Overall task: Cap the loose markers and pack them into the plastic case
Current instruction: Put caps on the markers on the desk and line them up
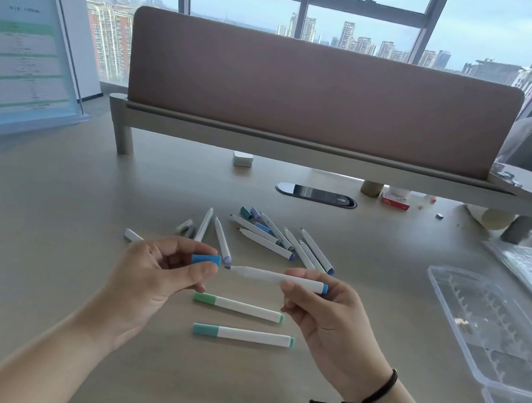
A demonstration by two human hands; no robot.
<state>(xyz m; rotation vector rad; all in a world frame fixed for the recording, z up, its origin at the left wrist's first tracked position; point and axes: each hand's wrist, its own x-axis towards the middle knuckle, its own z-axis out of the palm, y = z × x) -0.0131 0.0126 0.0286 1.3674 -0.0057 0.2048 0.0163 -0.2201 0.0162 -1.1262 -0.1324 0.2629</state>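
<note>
Your left hand (162, 270) pinches a blue cap (206, 259) between thumb and fingers, its open end facing 3 o'clock. Your right hand (321, 308) grips a white marker (275, 277) by its blue-tailed end, thumb and fingers curled round the barrel, and holds it level with the bare tip pointing to 9 o'clock. Tip and cap sit just apart, nearly in line, above the desk (45, 237).

Directly below your hands, at 6 o'clock, 2 capped markers lie side by side on the desk: a green marker (238, 307) nearer your hands and a teal marker (243, 335) nearer you, both with caps toward 9 o'clock.

At 12 o'clock from your hands lies the pile (272, 240) of uncapped white markers, crossing each other, with a few loose caps (250, 213) at its far edge. 2 more markers lie at 11 o'clock, next to a grey cap (184, 226). Another white piece (131, 235) shows just past your left fingers at 10 o'clock; you cannot tell what it is.

The case (450, 298) lies open at 3 o'clock, near the desk's right edge, well apart from the markers. No marker shows in its ribbed tray. A black cord (373, 395) circles your right wrist.
</note>
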